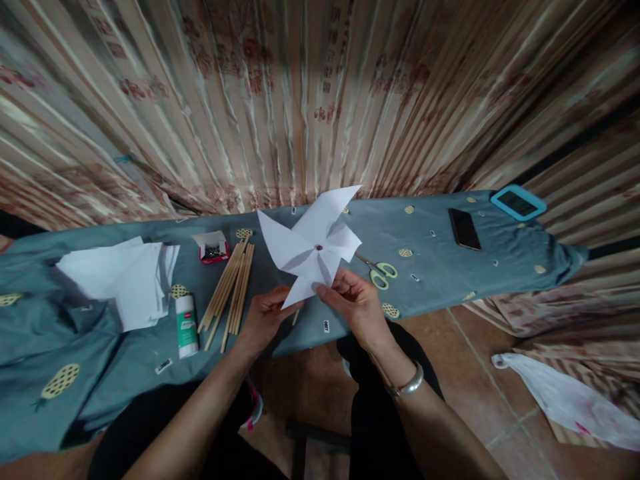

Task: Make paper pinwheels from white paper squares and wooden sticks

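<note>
One paper pinwheel (pixel 297 250) is held over the table (pixel 430 273) in the head view, lower part pinched by the right hand (pixel 357 303); the left hand (pixel 265 317) meets its lower blade (pixel 301 291), grip unclear. Probably light, easily creased: best held gently near the centre (pixel 319 247).

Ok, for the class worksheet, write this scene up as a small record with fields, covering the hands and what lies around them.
Left hand: at the pinwheel's lower left blade, grip partly hidden
Right hand: pinching the pinwheel's lower edge, thumb on top
Held item: white paper pinwheel
Left of pinwheel: wooden sticks, glue stick, red box, white paper sheets
Right of pinwheel: scissors, dark phone, blue-framed device
Surface: printed grey-green cloth
Backdrop: patterned curtain
</note>
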Demonstrator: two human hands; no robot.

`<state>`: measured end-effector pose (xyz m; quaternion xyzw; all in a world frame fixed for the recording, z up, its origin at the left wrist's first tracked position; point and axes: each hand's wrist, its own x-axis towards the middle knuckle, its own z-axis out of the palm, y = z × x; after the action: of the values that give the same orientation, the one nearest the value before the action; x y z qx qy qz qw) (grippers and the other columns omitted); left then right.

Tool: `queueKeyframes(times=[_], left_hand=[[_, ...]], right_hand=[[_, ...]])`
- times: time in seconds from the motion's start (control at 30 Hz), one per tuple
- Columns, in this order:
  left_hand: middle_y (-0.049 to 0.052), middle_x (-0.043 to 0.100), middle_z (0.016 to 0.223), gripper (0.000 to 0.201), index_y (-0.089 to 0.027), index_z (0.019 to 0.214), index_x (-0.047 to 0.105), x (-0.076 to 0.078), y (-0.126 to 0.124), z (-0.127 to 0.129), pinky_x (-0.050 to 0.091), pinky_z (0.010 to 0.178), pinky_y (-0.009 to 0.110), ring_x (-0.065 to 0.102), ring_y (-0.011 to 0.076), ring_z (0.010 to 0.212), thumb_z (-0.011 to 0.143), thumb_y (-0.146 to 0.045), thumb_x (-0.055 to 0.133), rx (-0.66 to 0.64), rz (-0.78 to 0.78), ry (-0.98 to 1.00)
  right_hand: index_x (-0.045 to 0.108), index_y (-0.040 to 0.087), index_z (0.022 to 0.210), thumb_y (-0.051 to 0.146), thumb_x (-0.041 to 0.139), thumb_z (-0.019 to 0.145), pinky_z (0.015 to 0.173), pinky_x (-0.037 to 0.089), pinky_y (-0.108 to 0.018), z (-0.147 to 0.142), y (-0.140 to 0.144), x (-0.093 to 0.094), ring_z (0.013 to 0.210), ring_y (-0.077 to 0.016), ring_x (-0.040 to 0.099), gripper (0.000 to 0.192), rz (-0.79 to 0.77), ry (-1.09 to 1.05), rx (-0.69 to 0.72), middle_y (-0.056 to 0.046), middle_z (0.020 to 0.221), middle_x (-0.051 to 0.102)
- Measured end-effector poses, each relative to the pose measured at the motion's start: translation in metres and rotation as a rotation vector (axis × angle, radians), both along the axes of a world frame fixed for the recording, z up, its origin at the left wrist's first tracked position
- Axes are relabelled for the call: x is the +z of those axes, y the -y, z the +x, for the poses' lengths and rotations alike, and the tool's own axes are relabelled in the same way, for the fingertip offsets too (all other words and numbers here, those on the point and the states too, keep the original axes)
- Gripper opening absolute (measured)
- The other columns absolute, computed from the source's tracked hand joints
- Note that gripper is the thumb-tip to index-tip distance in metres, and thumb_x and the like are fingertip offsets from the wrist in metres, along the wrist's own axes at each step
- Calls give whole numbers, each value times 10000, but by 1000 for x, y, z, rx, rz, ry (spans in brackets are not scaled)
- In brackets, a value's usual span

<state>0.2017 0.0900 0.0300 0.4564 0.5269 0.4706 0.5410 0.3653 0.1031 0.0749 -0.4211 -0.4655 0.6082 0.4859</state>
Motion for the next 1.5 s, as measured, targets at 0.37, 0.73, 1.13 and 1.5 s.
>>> queueKeyframes(times=[0.37,0.73,1.13,1.5], left_hand=[[93,777,847,322,-159,782,786,-1,0,2,539,847,397,701,267,853,563,-393,819,56,-92,87],[89,780,870,366,-178,796,795,-2,0,-3,537,870,398,709,274,863,559,-453,835,77,-86,38],[91,780,863,405,-193,786,796,2,1,-1,529,879,396,706,275,871,520,-493,853,58,-91,37],[73,780,851,265,-200,781,797,-2,1,-1,534,836,356,697,248,854,583,-376,818,42,-54,1]], right_hand=[[671,227,780,419,798,682,686,550,-276,-10,3,-6,677,-135,663,250,18,-12,38,18,742,723],[658,207,700,435,695,798,488,427,-226,-1,14,8,502,-99,542,251,126,247,21,23,583,643],[723,271,1015,306,673,842,837,480,-355,44,-4,13,831,-182,618,183,518,600,-504,-22,965,722],[740,248,906,316,740,769,717,527,-305,39,-9,9,740,-165,673,153,281,288,-372,-6,812,755]])
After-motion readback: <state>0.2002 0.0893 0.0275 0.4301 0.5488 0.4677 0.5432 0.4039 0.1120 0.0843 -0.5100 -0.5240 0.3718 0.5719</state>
